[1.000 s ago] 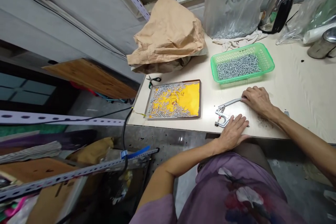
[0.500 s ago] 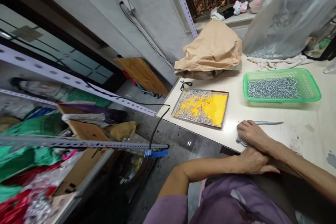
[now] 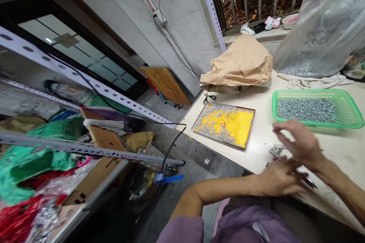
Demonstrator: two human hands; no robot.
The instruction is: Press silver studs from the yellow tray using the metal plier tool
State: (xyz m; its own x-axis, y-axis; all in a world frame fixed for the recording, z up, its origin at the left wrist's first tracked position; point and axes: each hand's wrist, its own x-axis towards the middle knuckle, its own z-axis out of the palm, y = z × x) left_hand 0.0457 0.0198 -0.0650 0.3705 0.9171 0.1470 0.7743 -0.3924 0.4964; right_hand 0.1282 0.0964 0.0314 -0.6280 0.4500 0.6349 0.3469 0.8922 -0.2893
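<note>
A person's left hand (image 3: 278, 180) rests at the table (image 3: 262, 136) edge, fingers closed on a metal clamp tool (image 3: 278, 152). The right hand (image 3: 302, 144), blurred, hovers open just above the tool. Behind the tool sits a green basket (image 3: 352, 112) of screws; to its left, a yellow tray (image 3: 238, 127).

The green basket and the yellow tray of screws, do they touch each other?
Apart. The head view shows a bare strip of table between the green basket and the yellow tray.
</note>
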